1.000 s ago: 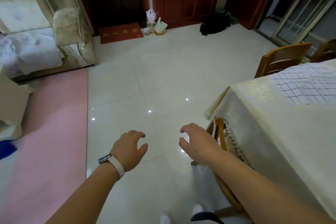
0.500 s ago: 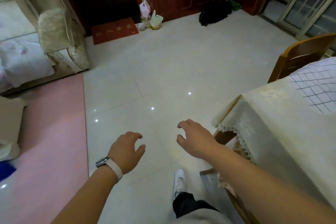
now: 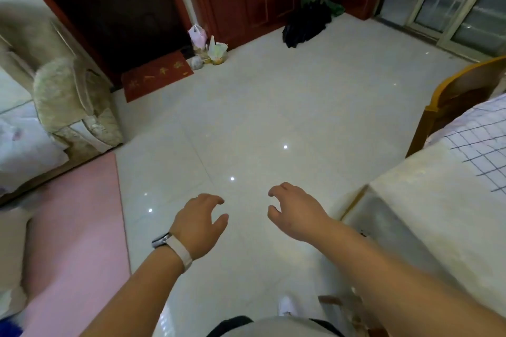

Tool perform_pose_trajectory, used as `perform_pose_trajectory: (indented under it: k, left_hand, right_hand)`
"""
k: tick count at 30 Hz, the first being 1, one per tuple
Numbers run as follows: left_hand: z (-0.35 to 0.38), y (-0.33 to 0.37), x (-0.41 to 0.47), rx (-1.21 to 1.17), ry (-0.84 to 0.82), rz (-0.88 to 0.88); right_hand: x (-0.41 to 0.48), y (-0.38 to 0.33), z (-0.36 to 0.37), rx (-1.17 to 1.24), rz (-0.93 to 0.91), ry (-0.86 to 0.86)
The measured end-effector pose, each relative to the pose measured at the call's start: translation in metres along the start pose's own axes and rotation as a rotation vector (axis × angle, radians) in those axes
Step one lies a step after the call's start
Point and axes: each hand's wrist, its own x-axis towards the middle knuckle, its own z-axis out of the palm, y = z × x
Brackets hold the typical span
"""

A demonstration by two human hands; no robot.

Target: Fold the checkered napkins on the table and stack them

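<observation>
Task not begun, by my reading. Left hand point(image 3: 198, 223) and right hand point(image 3: 294, 212) both hang out over the tiled floor point(image 3: 260, 117), fingers loosely curled, holding nothing. One checkered napkin point(image 3: 476, 150) lies on the cloth-covered surface point(image 3: 427, 213) at far right, near a wooden chair point(image 3: 454, 96), well apart from either hand. It runs off frame, so whether it is folded I cannot tell. No stack in view. All folding and stacking appear left to do.
</observation>
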Motion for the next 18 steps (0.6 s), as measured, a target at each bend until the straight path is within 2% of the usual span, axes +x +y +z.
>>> perform_pose_trajectory:
  k: [11, 18]
  left_hand:
    - [-0.005, -0.009, 0.148, -0.014, -0.097, 0.152]
    - [-0.023, -0.034, 0.278, -0.034, -0.2, 0.272]
  right_hand:
    - [0.092, 0.027, -0.026, 0.036, 0.194, 0.032]
    - [0.183, 0.012, -0.054, 0.016, 0.333, 0.055]
